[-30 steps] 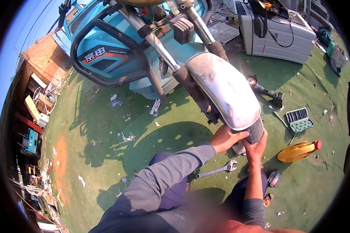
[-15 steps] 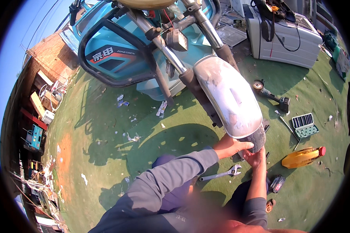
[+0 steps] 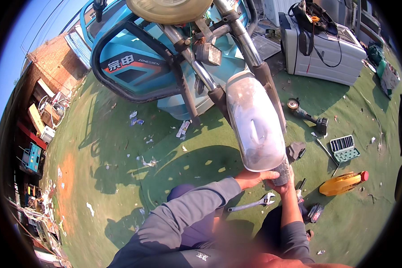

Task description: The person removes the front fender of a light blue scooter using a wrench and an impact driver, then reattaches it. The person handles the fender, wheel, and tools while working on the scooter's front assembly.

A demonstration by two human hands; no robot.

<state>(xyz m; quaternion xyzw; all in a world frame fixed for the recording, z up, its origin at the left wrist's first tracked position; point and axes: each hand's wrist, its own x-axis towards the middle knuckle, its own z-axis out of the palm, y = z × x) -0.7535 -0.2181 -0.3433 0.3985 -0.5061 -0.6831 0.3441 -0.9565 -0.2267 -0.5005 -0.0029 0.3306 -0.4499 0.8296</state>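
My left hand [image 3: 253, 177] and my right hand [image 3: 283, 186] both grip the tread of the front tire [image 3: 280, 172], one on either side, low at the middle right of the head view. A scuffed silver fender [image 3: 256, 129] covers much of the wheel between the dark-and-chrome fork legs [image 3: 264, 80] of a turquoise vehicle [image 3: 134, 78]. Just left of and below my right hand an adjustable wrench [image 3: 250, 206] lies on the green ground covering [image 3: 98, 156]. A small dark battery-like pack [image 3: 315, 213] lies right of my right forearm.
An angle grinder [image 3: 308, 116], thin rod [image 3: 327, 152], green bit case [image 3: 344, 149] and yellow jug [image 3: 339, 183] lie at the right. A white metal box [image 3: 321, 58] with a black bag stands behind them. Boards and clutter [image 3: 40, 125] line the left wall.
The front wheel, fender and fork have swung from a diagonal angle to more upright, the wheel's near end moving down and left in my grip. A dark object now shows right of the wheel.
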